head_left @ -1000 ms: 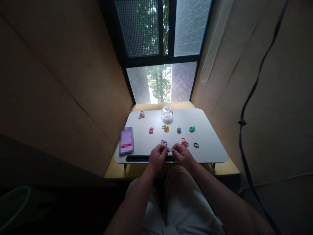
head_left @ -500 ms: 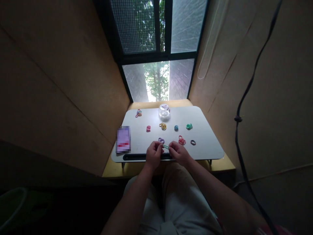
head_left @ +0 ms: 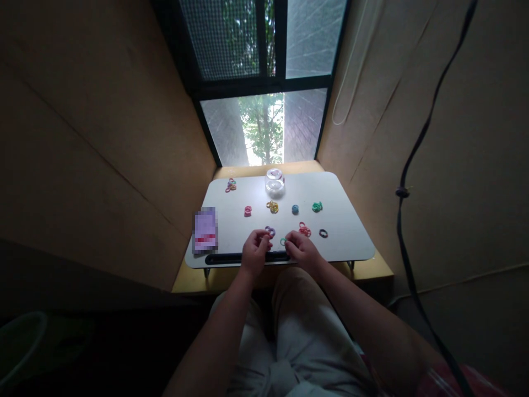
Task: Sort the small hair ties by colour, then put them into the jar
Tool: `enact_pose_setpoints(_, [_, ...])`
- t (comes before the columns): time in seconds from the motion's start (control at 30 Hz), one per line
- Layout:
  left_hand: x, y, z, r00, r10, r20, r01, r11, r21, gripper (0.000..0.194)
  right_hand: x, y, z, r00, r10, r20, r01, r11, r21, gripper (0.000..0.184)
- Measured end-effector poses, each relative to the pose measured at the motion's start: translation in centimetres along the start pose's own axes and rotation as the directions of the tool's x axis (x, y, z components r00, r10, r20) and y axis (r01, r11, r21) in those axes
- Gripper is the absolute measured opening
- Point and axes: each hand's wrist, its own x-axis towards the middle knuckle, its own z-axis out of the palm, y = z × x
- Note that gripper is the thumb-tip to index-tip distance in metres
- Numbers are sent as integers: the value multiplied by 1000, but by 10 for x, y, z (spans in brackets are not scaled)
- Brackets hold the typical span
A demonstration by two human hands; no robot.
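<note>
My right hand [head_left: 302, 249] pinches a small green rubber band [head_left: 283, 241] at its fingertips, just above the front of a white lap table [head_left: 355, 242]. My left hand [head_left: 253, 251] sits a little to the left with its fingers curled, apart from the band, and nothing shows in it. A little heap of purple bands [head_left: 270, 230] lies just beyond its fingertips. Red bands [head_left: 305, 229] lie just past my right hand.
More little heaps lie on the table: pink [head_left: 248, 210], yellow [head_left: 271, 207], blue [head_left: 295, 209], green [head_left: 317, 207], a dark band [head_left: 323, 233] and mixed colours [head_left: 230, 186]. A clear jar [head_left: 275, 182] stands at the back, a flat purple packet [head_left: 205, 230] at the left edge. Board walls close both sides.
The green band was stretched between both hands; now it is slack and round at my right fingertips, and my left hand has come away from it. The view has tilted slightly.
</note>
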Motion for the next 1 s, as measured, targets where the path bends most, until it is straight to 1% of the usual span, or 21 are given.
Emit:
enact_pose_setpoints(0.07, [-2,0,0,993,31,118,-46,991,128,30,0,0,0,1000,-6,8,6,1000,-5,17])
enact_pose_setpoints(0.13, [-4,1,1,978,52,200,-101,964,244,30,1,2,0,1000,-16,11,16,1000,-17,16])
enact_pose_setpoints(0.2, [-6,3,2,968,60,244,-138,939,316,27,1,5,1,1000,-16,9,16,999,-31,15])
enact_pose_setpoints(0.27, [-6,4,3,966,61,250,-148,927,343,24,0,7,0,1000,-8,7,8,999,-41,14])
enact_pose_setpoints(0.37, [-6,7,4,977,65,202,-126,943,308,25,1,10,0,1000,-13,18,14,999,-50,14])
enact_pose_setpoints(0.53, [-5,7,2,991,49,128,-67,988,142,26,2,11,1,999,-13,33,15,999,-51,12])
enact_pose_setpoints(0.6, [-3,5,1,999,21,42,-23,998,51,29,2,10,1,1000,1,20,0,999,-32,13])
enact_pose_setpoints(0.67, [-1,3,-1,998,-24,-54,22,999,-47,33,2,10,0,1000,26,1,-26,1000,7,15])
enact_pose_setpoints(0.7, [0,3,-2,996,-40,-73,35,997,-73,34,2,9,-1,999,37,-5,-37,999,30,16])
enact_pose_setpoints(0.73, [1,3,-2,997,-41,-60,36,997,-72,34,1,8,-1,999,46,-3,-46,998,51,17])
enact_pose_setpoints(0.77, [1,3,-3,1000,-27,-11,27,999,-39,33,1,8,-1,999,49,2,-49,997,64,18])
enact_pose_setpoints(0.83, [-1,5,-2,993,16,116,-24,997,76,29,2,7,-1,999,38,11,-39,998,59,17])
enact_pose_setpoints(0.9, [-4,7,0,979,47,199,-85,979,186,28,2,8,-1,1000,15,7,-15,1000,19,16])
enact_pose_setpoints(0.93, [-5,7,1,975,56,216,-106,968,227,27,2,8,-1,1000,2,1,-2,1000,-4,15])
enact_pose_setpoints(1.0, [-7,8,2,974,70,215,-130,953,275,23,2,10,0,1000,-19,-3,19,999,-37,15])
